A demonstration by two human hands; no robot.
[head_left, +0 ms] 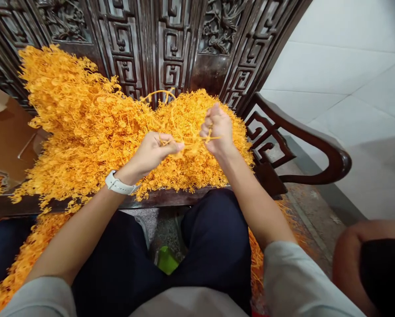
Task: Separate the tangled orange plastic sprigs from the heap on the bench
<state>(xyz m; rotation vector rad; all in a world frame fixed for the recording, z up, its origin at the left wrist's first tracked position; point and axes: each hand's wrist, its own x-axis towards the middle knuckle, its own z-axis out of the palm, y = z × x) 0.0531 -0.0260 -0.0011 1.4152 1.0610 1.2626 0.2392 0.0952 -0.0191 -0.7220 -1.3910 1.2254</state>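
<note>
A large heap of orange-yellow plastic sprigs (pixel 85 119) covers the seat of a dark wooden bench. Above its right part, my left hand (pixel 156 152), with a pale watch on the wrist, pinches a thin orange strand (pixel 172 110) that loops up and back over the heap. Close by on the right, my right hand (pixel 219 127) is closed around a piece of orange sprig, its fingers slightly blurred. Thin orange stems stretch across the gap between the two hands.
The carved bench back (pixel 172 44) rises behind the heap, and a curved armrest (pixel 316 145) stands at the right. Cardboard (pixel 9 132) is at the left. More orange sprigs (pixel 28 251) hang below the seat. A green object (pixel 167 260) lies between my feet. Another person's limb (pixel 349 251) shows lower right.
</note>
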